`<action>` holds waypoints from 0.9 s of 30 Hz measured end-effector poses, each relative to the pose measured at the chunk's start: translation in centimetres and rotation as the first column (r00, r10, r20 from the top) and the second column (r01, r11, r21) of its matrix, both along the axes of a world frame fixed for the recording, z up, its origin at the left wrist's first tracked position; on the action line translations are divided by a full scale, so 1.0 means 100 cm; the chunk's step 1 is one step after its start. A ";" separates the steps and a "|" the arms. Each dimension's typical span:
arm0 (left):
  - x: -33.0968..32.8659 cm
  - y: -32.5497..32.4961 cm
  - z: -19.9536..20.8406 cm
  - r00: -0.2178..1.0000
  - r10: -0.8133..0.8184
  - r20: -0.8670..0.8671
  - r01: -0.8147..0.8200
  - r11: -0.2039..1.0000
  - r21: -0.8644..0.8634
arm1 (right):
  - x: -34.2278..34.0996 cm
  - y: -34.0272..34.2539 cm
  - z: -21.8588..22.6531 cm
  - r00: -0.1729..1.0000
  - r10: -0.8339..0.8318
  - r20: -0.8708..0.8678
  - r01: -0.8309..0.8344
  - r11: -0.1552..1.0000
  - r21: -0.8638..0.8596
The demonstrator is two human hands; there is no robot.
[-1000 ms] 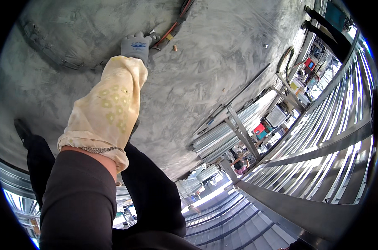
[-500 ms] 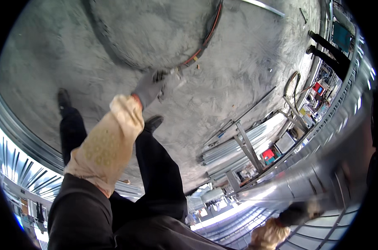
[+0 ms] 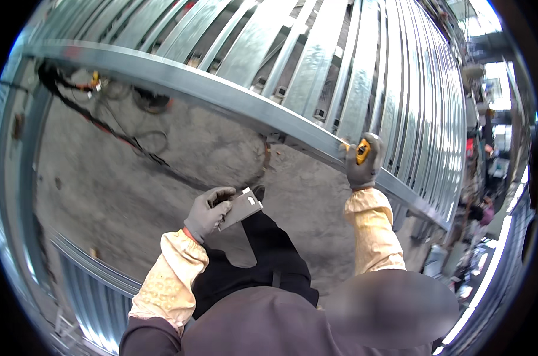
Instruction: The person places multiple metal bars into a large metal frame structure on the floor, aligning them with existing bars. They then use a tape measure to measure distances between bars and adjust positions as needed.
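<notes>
My left hand (image 3: 205,215), in a grey glove, is closed on a small flat grey metal plate (image 3: 239,209) with a cutout near one end. The plate is tilted above my legs, apart from the metal frame. My right hand (image 3: 362,173), also gloved, is closed round a yellow and black tape measure (image 3: 363,152). It rests at the near rail (image 3: 281,113) of a large frame of parallel galvanized metal bars (image 3: 313,77). Pale protective sleeves (image 3: 173,270) cover both forearms.
Dark cables with a red line (image 3: 103,121) run over the concrete floor (image 3: 180,142) under the frame, at the left. Stacked metal profiles (image 3: 94,288) stand behind me at the lower left. Cluttered workshop equipment lines the far right.
My view has swung from the floor to the barred frame. My left hand, earlier stretched out over the floor, is nearer my body. My right hand has come from the lower right to the rail.
</notes>
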State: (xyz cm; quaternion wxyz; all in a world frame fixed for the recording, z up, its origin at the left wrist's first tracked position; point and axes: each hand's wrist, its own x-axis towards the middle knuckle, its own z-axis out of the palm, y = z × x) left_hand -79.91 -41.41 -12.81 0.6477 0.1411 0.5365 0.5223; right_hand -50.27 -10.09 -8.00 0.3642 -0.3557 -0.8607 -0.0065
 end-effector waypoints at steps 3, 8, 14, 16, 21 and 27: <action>-0.021 0.042 0.044 0.992 -0.032 -0.126 0.044 0.995 0.092 | -0.009 0.001 0.019 0.994 -0.009 -0.109 -0.003 0.993 -0.115; -0.023 0.115 0.117 0.950 -0.105 -0.293 0.118 0.993 0.027 | -0.017 -0.032 0.057 0.872 -0.049 -0.486 -0.042 0.984 -0.175; -0.020 0.164 0.115 0.889 -0.343 -0.302 0.324 0.939 -0.113 | -0.030 -0.130 0.027 0.730 -0.589 -0.348 -0.646 -0.427 -0.633; -0.019 0.176 0.102 0.835 -0.397 -0.380 0.419 0.907 -0.027 | -0.045 -0.135 0.032 0.730 -0.625 -0.278 -0.678 -0.605 -0.417; -0.019 0.179 0.091 0.885 -0.157 -0.438 0.230 0.966 0.117 | -0.083 -0.134 0.017 0.634 -0.708 -0.310 -0.754 -0.477 -0.451; -0.046 0.149 0.111 0.874 -0.336 -0.352 0.305 0.942 -0.144 | -0.109 -0.129 0.035 0.524 -0.836 -0.164 -0.751 -0.363 -0.552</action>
